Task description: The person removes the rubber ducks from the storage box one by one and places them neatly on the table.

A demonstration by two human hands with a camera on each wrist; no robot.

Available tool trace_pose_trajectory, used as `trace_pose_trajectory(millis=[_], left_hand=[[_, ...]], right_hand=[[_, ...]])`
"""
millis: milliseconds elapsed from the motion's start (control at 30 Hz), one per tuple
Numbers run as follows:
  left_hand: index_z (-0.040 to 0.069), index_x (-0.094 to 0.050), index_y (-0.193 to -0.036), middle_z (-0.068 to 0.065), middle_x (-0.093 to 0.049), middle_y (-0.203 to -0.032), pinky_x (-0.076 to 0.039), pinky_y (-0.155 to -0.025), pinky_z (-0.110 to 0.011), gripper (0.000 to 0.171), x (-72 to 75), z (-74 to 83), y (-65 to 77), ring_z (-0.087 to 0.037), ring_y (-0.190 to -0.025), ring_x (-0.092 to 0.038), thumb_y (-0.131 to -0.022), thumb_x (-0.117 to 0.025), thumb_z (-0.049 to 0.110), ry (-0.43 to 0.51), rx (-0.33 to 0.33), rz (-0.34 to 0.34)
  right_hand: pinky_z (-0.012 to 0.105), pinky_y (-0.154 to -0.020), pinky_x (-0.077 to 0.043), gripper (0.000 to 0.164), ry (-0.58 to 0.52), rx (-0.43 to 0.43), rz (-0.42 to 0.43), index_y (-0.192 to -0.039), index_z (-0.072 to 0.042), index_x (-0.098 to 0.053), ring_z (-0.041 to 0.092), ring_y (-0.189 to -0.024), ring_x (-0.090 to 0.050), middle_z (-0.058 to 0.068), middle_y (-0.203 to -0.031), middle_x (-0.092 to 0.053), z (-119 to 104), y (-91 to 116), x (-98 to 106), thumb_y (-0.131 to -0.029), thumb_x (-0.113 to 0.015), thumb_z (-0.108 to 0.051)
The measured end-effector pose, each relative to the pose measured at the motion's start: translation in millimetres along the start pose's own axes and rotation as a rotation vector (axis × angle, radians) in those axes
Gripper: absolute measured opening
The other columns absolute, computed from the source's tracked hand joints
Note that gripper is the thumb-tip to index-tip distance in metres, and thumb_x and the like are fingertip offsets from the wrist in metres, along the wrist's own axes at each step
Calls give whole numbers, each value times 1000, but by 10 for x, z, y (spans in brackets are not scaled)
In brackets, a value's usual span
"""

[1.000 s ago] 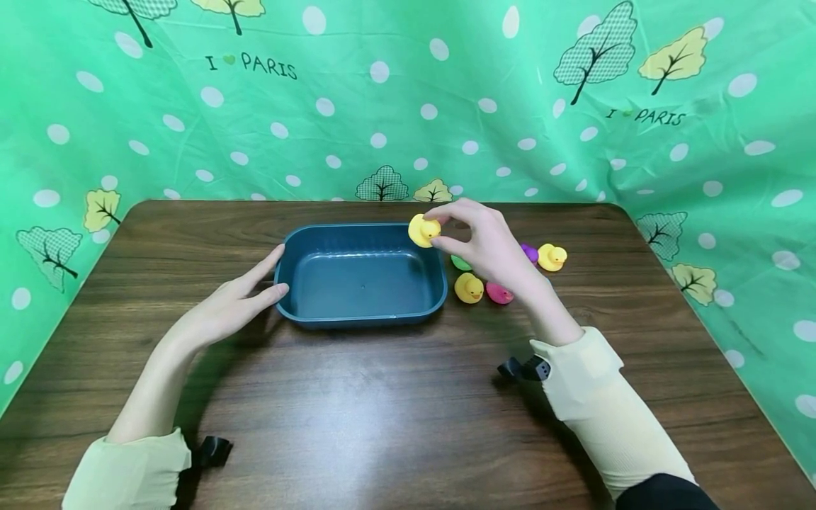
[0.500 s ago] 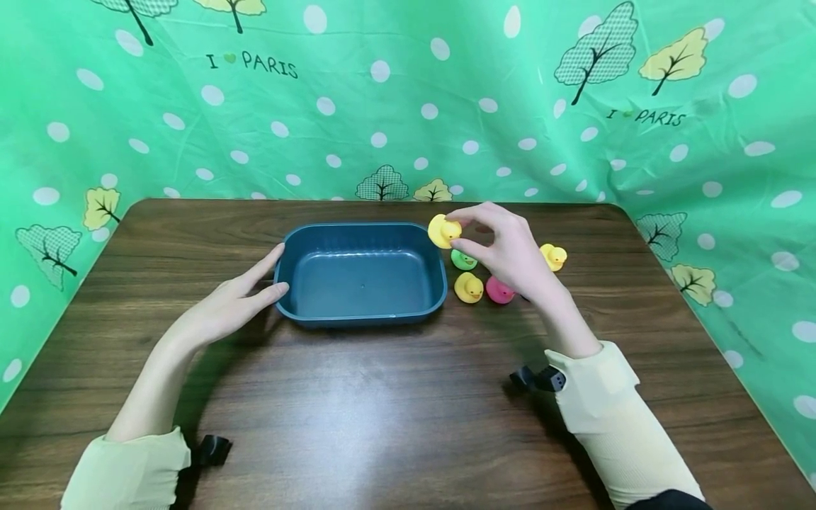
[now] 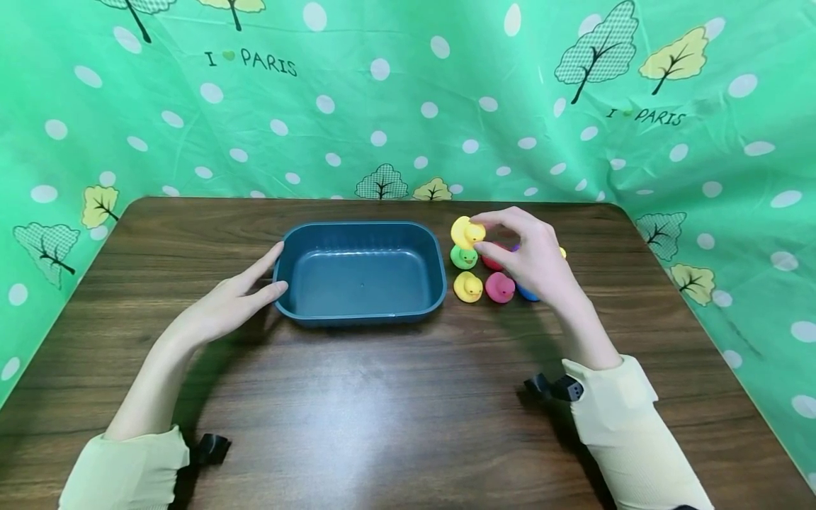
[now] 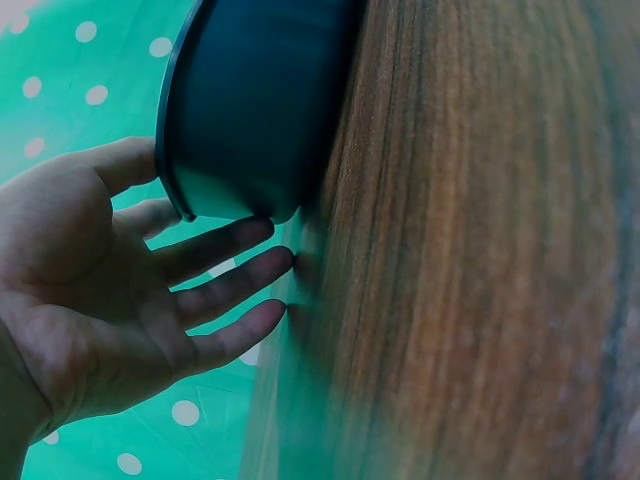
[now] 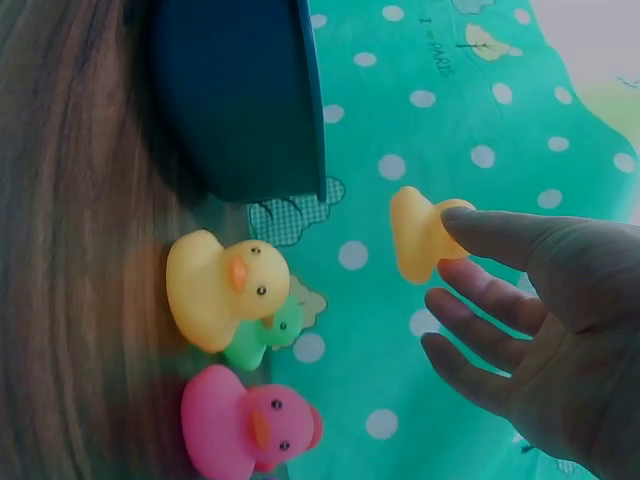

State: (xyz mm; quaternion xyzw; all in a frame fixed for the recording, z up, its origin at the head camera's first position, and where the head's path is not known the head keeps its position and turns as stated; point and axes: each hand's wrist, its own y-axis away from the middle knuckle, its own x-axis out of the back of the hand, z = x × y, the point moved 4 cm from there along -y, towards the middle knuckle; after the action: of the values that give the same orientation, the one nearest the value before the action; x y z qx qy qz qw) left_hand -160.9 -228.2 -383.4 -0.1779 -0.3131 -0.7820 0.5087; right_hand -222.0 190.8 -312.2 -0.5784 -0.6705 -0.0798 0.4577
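Note:
My right hand pinches a yellow rubber duck between thumb and fingertips. The duck is held up off the table, as the right wrist view shows, with the other fingers loosely extended below it. My left hand touches the left end of a blue plastic basin, its fingers mostly straight. In the left wrist view, the fingertips of that hand lie along the outer wall and rim of the basin. Nothing lies inside the basin.
Right of the basin stand a yellow duck, a pink duck and a green duck. Red, purple, blue and yellow ducks are partly hidden by my right hand. A green curtain hangs behind the brown table.
My right hand has carried the yellow rubber duck rightward, from over the basin's right end to above the green duck. My left hand has stayed at the basin.

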Motion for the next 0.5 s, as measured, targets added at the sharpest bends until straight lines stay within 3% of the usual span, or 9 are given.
trace_pose_trajectory(millis=[100,300,500], left_hand=[[55,5,-159,-3,-4,-176,-21,-118,-76,72,-2,-4,-1,-45,-160,-9,-106,-44,59,5,4,-2],[53,4,-160,-4,-6,-176,-22,-118,-75,73,-1,-6,1,-45,-160,-11,-105,-44,60,-9,-1,5],[54,4,-160,-3,-6,-176,-21,-118,-75,72,0,-4,-1,-44,-160,-10,-106,-44,58,-9,-1,8]], right_hand=[[9,-77,-44,35,8,-13,5,-121,-16,-76,-3,-99,-58,5,-109,-75,34,42,41,-87,-83,-12],[6,-83,-44,39,43,-69,4,-123,-15,-75,17,-104,-63,6,-113,-74,128,109,110,-86,-84,-9],[6,-84,-42,39,73,-108,11,-124,-14,-75,16,-104,-63,6,-114,-74,222,183,176,-87,-83,-8]])
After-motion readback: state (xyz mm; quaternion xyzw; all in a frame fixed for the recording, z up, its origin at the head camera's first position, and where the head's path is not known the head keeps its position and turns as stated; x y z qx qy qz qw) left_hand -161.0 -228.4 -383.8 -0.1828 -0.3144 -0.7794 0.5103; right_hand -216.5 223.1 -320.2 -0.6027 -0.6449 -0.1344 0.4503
